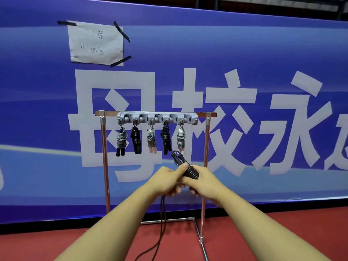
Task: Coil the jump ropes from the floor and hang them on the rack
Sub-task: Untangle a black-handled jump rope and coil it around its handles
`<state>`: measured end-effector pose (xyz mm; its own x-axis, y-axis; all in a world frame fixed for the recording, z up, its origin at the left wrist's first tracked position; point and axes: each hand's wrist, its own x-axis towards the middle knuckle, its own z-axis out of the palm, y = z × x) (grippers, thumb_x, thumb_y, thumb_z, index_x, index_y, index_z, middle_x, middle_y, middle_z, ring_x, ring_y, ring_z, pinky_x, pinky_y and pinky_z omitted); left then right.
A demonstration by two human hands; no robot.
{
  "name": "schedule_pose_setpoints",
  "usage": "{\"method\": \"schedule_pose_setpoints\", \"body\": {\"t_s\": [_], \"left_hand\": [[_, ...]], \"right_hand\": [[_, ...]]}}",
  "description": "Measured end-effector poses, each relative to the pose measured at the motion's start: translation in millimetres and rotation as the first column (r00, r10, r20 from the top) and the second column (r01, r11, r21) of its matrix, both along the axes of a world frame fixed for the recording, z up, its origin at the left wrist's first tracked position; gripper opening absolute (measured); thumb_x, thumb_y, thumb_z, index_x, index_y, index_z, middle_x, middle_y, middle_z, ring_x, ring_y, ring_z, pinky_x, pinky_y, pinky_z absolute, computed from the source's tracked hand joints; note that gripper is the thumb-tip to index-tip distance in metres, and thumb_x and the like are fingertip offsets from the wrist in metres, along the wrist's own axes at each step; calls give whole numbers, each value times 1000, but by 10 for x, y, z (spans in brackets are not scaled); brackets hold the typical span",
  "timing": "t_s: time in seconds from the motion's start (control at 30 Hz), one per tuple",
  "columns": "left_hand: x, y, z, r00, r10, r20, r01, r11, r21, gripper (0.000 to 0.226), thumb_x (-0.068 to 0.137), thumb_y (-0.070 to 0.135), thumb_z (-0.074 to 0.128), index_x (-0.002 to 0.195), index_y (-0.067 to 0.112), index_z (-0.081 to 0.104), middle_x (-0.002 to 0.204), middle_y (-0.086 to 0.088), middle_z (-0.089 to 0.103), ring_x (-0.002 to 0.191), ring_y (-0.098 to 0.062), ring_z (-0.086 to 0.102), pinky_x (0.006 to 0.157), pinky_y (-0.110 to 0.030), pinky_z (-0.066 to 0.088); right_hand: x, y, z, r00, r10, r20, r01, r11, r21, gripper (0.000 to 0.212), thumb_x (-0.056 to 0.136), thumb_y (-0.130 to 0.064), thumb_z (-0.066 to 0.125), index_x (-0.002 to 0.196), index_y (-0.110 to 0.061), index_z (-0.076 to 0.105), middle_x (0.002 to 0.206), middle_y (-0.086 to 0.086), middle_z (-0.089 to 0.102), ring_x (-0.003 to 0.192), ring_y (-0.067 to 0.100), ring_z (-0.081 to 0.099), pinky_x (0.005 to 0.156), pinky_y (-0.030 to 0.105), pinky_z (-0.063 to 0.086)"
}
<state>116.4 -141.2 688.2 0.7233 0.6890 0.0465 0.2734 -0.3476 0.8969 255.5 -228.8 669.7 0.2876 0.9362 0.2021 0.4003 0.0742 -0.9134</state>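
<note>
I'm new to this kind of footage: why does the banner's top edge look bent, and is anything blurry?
Head view: the wide-angle lens bows the banner edge and floor line; lighting is even, without harsh glare; the left hand and right hand gripping the black rope look slightly smeared, while the rack stays fairly sharp.

Sports hall, training corner.
A red sports floor (pixel 56 240) meets a blue banner (pixel 263 44) with large white characters; a taped paper sign (pixel 95 43) bears handwritten characters, and a metal rack (pixel 205 147) carries coiled jump ropes (pixel 150 140) on hooks.
</note>
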Motion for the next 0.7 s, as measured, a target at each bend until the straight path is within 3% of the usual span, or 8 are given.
{"method": "schedule_pose_setpoints", "body": {"t_s": [0.1,0.2,0.27,0.37,0.53,0.7], "left_hand": [[-6,-10,21,999,34,-32,-34,999,7,73,95,70,47,61,8,67,53,-4,63,43,-14,52,47,-18,43],[-22,-14,24,995,65,-72,-64,998,10,76,93,73,47,59,8,67,50,-3,61,41,-12,51,45,-16,41],[-31,5,35,991,94,-93,-92,995,24,79,92,75,46,61,7,68,47,0,56,39,-11,46,42,-16,38],[-24,37,37,986,121,-115,-119,993,27,82,91,78,43,64,6,72,43,5,49,40,-12,39,42,-17,34],[29,69,36,991,126,-45,-127,992,-23,73,98,64,49,90,-3,76,49,6,60,43,-10,44,43,-17,36],[70,27,73,981,160,108,-149,983,-105,47,103,36,57,105,-10,67,83,-21,75,49,-16,56,44,-18,42]], "right_hand": [[-1,21,-23,998,-63,13,63,998,7,14,91,-25,71,90,-16,60,69,0,66,57,19,49,51,27,41],[1,28,-61,997,-53,-48,54,998,13,14,95,-28,67,95,-16,60,70,0,61,59,17,50,55,27,41],[1,46,-78,989,-22,-144,22,1000,0,13,103,-26,53,101,-15,59,75,3,60,57,15,48,55,27,38],[-6,71,-63,971,-17,-239,15,1000,-11,32,108,-31,32,109,-17,60,75,4,61,56,16,46,53,26,35],[8,68,-46,995,-85,-58,84,996,-10,28,111,-30,33,123,-28,57,94,3,67,69,14,53,64,23,44],[115,80,-86,985,-158,71,155,987,52,25,106,-32,51,130,-38,56,114,-4,68,92,8,60,92,33,51]]}}
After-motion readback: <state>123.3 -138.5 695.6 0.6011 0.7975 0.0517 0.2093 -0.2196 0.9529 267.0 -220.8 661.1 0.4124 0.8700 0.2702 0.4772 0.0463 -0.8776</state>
